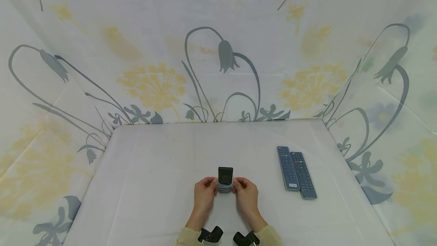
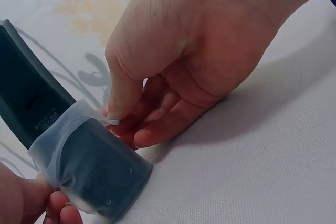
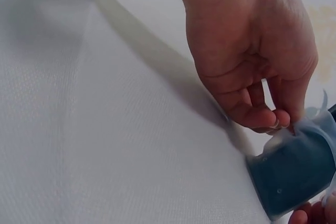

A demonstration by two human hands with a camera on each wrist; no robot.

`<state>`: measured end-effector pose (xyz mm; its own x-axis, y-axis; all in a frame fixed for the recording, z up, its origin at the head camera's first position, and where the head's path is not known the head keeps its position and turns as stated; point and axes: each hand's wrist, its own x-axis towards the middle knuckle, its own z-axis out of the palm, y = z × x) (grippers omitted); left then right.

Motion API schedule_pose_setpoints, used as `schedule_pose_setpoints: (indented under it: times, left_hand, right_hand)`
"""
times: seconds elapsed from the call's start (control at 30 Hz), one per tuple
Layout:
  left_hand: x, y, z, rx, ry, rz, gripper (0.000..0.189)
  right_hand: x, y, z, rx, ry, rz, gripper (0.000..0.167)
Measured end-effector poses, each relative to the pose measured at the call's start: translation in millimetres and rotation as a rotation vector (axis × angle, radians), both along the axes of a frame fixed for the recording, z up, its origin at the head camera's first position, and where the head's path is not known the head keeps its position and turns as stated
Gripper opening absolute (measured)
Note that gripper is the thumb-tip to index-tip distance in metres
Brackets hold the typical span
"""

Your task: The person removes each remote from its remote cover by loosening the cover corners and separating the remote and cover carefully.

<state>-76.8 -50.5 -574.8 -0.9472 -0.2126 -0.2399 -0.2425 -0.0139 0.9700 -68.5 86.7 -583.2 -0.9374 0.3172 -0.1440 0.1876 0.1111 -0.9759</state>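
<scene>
A dark remote control (image 1: 225,175) stands tilted up from the table, its back showing in the left wrist view. A translucent, soft-looking sleeve (image 2: 79,150) surrounds its lower end, the rim folded and wrinkled. My left hand (image 1: 205,196) pinches one side of that rim between thumb and fingers. On the opposite side, my right hand (image 1: 246,198) pinches the rim in the same manner. The remote's upper part sticks out bare above the sleeve. In the right wrist view, the covered end (image 3: 291,174) shows close to the white cloth.
Two more remotes lie to the right, a left one (image 1: 288,168) and a right one (image 1: 304,175), side by side and button side up. The white table (image 1: 157,162) is bordered by flower-printed fabric (image 1: 235,7) at the back and both sides.
</scene>
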Motion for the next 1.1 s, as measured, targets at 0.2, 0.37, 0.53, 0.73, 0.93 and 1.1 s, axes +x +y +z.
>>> schedule_pose_setpoints:
  times: [0.2,0.37,0.53,0.73,0.93,1.1]
  left_hand:
    - [-0.5,1.1,-2.0,-0.096,0.037,0.007,0.008]
    - [-0.3,1.2,-2.4,-0.17,0.056,0.006,0.007]
    - [-0.5,0.0,-3.1,-0.246,0.083,0.003,0.005]
    - [-0.2,-0.6,-2.9,-0.289,0.103,0.003,0.005]
    - [-1.9,-0.3,-4.6,-0.335,0.123,0.015,0.005]
    - [-3.6,-0.1,-5.0,-0.348,0.112,0.011,0.005]
  right_hand:
    - [0.0,0.5,-2.5,0.074,0.029,0.001,0.007]
    - [-0.4,-0.3,-4.5,0.098,0.036,-0.007,0.005]
    - [0.0,-1.5,-4.5,0.127,0.039,0.0,0.005]
    - [-0.8,-2.4,-4.1,0.132,0.047,0.008,0.004]
    - [-1.5,-1.3,-2.3,0.167,0.061,0.035,0.004]
    - [-2.8,1.0,-2.7,0.202,0.065,0.059,0.004]
